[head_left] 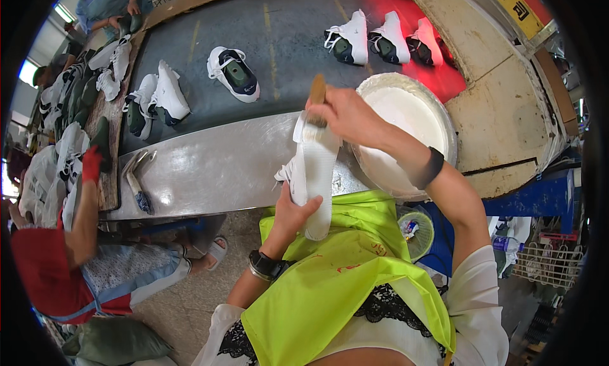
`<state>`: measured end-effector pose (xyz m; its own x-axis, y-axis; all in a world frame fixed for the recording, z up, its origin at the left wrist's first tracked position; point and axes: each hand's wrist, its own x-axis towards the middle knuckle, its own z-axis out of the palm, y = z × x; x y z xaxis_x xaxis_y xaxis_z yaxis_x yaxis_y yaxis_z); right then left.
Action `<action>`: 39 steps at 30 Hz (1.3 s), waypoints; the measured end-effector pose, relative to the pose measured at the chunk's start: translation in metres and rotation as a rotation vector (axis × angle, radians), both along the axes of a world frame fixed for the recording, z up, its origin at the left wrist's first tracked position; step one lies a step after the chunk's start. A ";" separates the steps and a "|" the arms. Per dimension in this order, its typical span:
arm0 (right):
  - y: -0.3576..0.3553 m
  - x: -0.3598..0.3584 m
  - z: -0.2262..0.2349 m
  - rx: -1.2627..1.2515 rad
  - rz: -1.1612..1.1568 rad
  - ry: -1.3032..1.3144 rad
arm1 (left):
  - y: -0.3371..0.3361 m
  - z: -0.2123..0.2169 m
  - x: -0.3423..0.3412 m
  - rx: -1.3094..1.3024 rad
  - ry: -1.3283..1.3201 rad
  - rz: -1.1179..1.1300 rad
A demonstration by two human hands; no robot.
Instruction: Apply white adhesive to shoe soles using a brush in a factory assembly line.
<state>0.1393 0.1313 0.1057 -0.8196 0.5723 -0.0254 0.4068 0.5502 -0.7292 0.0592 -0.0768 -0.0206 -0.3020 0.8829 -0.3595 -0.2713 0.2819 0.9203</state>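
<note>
One white lace-up shoe (pixel 297 172) is clamped in the left fingers (pixel 311 206). Right fingers (pixel 325 112) grip a brown-handled brush (pixel 317 92) at its sole (pixel 320 169); right of them stands a round pale basin (pixel 451 134).

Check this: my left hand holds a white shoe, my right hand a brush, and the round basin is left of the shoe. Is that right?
No, the head view shows the round basin right of the white shoe. Your left hand holds the shoe, your right hand a brush.
</note>
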 end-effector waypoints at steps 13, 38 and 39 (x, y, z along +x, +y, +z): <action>-0.023 0.003 -0.008 0.100 0.172 0.093 | -0.002 0.001 -0.005 -0.053 0.026 -0.027; -0.059 0.032 -0.053 0.063 -0.077 0.481 | -0.009 0.008 -0.017 -0.046 -0.125 -0.070; -0.059 0.030 -0.053 0.066 -0.086 0.484 | -0.011 0.009 -0.020 -0.043 -0.148 -0.098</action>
<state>0.1693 0.0725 0.0525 -0.6781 0.6261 0.3850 0.0763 0.5810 -0.8103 0.0391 -0.0883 -0.0113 -0.1560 0.8885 -0.4315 -0.3724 0.3517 0.8588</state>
